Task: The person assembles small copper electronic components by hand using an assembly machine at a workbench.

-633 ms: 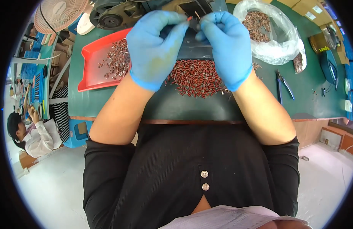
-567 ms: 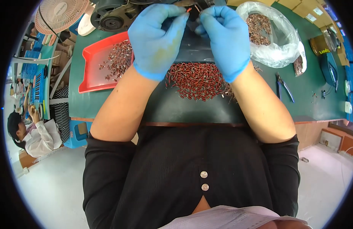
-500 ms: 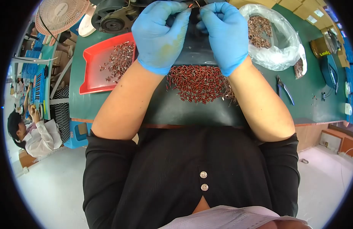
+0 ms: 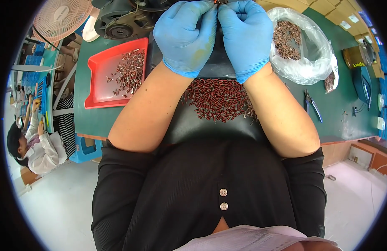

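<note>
Both gloved hands pinch a tiny part at the far edge of the view.

The left hand (image 4: 186,35) and right hand (image 4: 246,35) have moved farther away than a moment earlier, fingers (image 4: 210,10) closed together on a small reddish piece (image 4: 218,2) barely visible at the top. The pile of red-brown parts (image 4: 218,99) lies on the dark mat (image 4: 189,125) near the forearms; the red tray (image 4: 114,73) sits left, the clear bag (image 4: 304,46) right, pliers (image 4: 313,104) on the green table (image 4: 344,117).
</note>
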